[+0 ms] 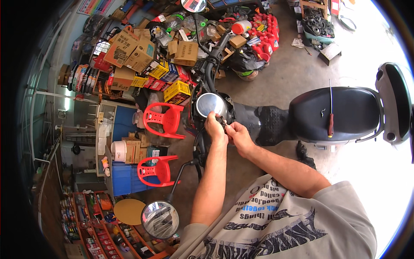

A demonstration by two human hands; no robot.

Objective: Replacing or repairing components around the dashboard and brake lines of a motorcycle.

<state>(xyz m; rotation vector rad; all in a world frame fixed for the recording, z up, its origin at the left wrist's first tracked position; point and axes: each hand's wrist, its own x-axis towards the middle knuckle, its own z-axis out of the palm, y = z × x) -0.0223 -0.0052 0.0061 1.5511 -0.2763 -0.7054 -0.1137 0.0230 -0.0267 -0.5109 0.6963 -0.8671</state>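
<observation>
Both hands meet beside the round, shiny gauge (210,105) at the handlebar end of a motorcycle. My left hand (215,129) lies against the near edge of the gauge, thumb and fingers closed on a small dark piece (223,122) that I cannot make out clearly. Fingertips of my right hand (239,136) pinch at the same spot from the right, and the fingers partly hide what they grip. On the black seat (308,108), away from both hands, rest a screwdriver (330,125) with a red and yellow handle and a small bent metal piece (323,113).
One round mirror (160,219) juts out at lower left, another mirror (193,5) at the top. Two red plastic chairs (166,120) stand left of the handlebar. Cardboard boxes (186,52) and red bottles (268,32) pile up beyond. Shelves with parts (97,228) line the lower left.
</observation>
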